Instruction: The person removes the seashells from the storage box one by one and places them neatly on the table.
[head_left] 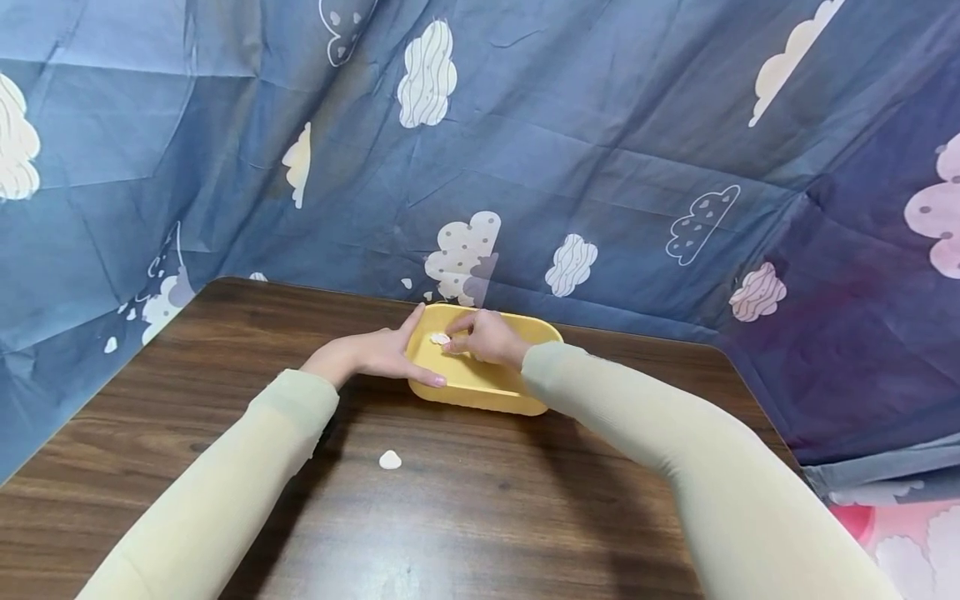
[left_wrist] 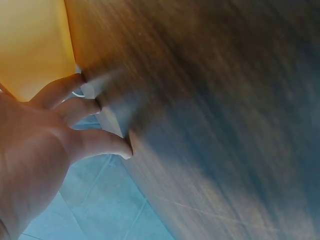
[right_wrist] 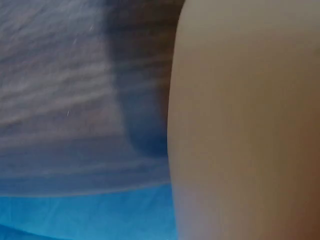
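A shallow yellow plastic basin [head_left: 480, 400] stands near the table's far edge. Spread around its left end is my left hand [head_left: 382, 350], thumb stretched along the front rim and index finger toward the back. In the left wrist view, straight fingers [left_wrist: 105, 142] of that hand point down beside the yellow wall, close to the table. My right hand [head_left: 487, 337] reaches inside the basin from the right, thumb and index fingertips pinching at a small white piece [head_left: 438, 338] over the basin floor. Another flat, rounded white piece [head_left: 390, 459] lies on the table in front.
The brown wood-grain table [head_left: 465, 517] ends at a blue cloud-print cloth [head_left: 525, 167] hanging behind it and along the sides. A pale, blurred surface [right_wrist: 245, 125] fills the right of the right wrist view, beside the table.
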